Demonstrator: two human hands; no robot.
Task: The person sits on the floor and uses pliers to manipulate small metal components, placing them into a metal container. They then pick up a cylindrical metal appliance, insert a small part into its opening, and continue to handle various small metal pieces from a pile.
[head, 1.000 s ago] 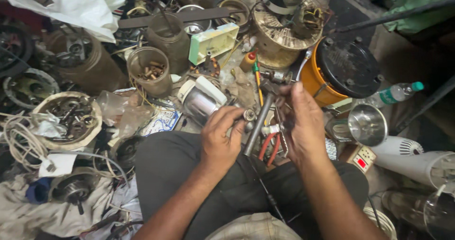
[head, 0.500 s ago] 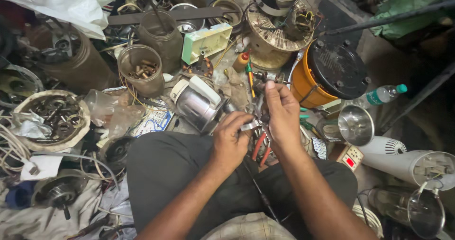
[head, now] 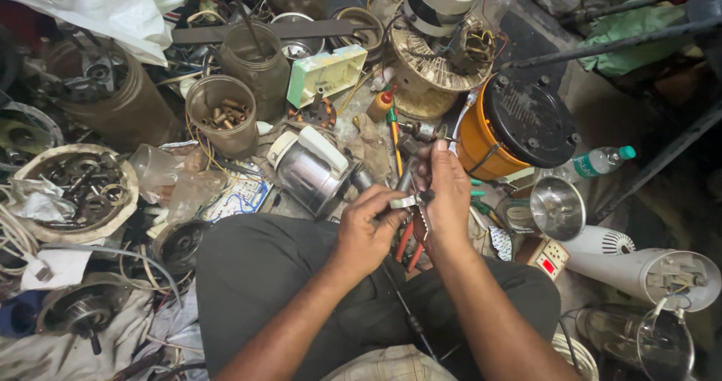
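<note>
You're sitting on the floor w/ both hands meeting over your lap, approx. centre of the view. Your left hand (head: pixel 366 234) is curling round a small silvery metal part (head: pixel 404 201), fingers (head: pixel 380 201) clamped on it from the left. Your right hand (head: pixel 446 193) is coming in from the other side, fingers together, pinching a dark metal shaft (head: pixel 407 176) that's running up and away from the part; can't tell exactly how the two pieces are joining, it's too small and partly hidden by your thumbs. Red-handled pliers (head: pixel 410 239) are hanging just below your hands, handles pointing down toward your dark trousers (head: pixel 256 276); can't tell which hand is gripping them. Just left of your hands a shiny steel mixer jar (head: pixel 310 172) w/ a white lid is lying on its side. To the right, an orange drum (head: pixel 472 136) w/ a black base is lying near your right hand, a plastic bottle (head: pixel 598 161) w/ a green cap beside it. Further left, a tin of small brass bits (head: pixel 222 114) is standing upright, and a round tray of metal scraps (head: pixel 75 189) is sitting well apart at the left edge.
</note>
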